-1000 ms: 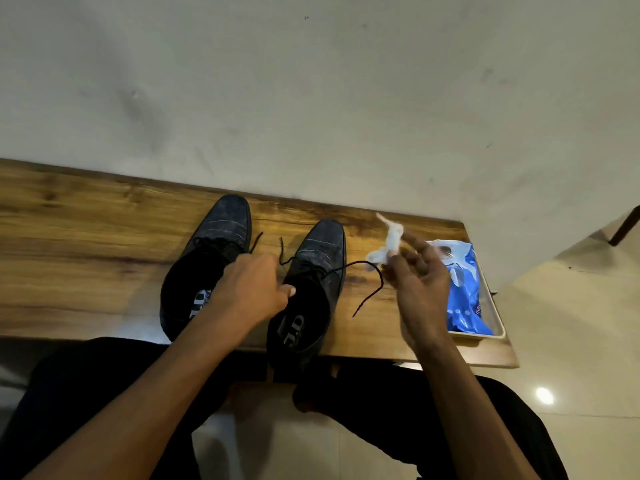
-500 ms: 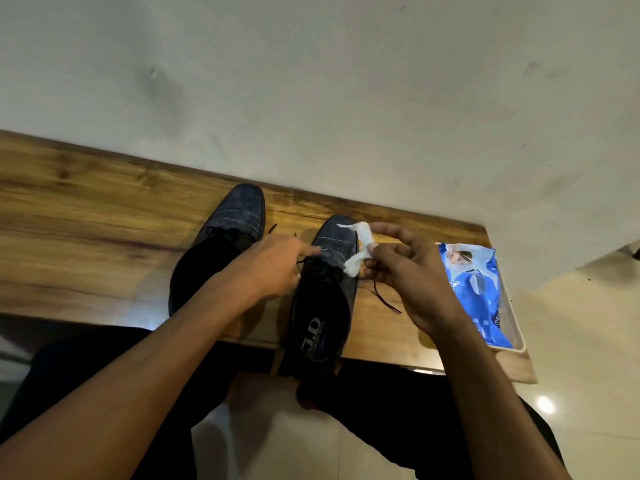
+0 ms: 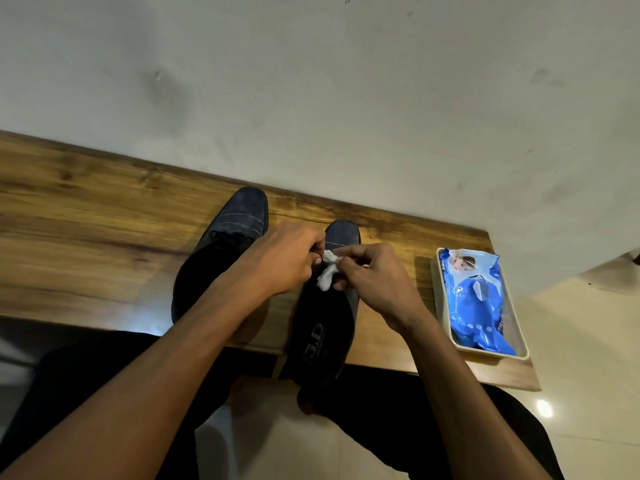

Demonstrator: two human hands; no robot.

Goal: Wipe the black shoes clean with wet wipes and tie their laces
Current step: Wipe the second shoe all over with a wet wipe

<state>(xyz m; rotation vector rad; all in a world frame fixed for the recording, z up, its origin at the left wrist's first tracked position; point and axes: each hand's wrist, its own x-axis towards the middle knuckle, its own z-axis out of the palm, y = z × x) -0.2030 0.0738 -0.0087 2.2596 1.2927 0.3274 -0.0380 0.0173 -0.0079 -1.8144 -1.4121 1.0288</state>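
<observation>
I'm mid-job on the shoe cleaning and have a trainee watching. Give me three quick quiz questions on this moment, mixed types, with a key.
1. True or false: the blue wet wipes pack lies in a shallow tray on the wooden table.
2. Multiple choice: the crumpled white wipe is
A. lying on the floor
B. held between the two hands over the right shoe
C. tucked inside the left shoe
3. Fill in: the left hand and right hand meet above the ____ shoe.

Key: 1 true; 2 B; 3 right.
</observation>
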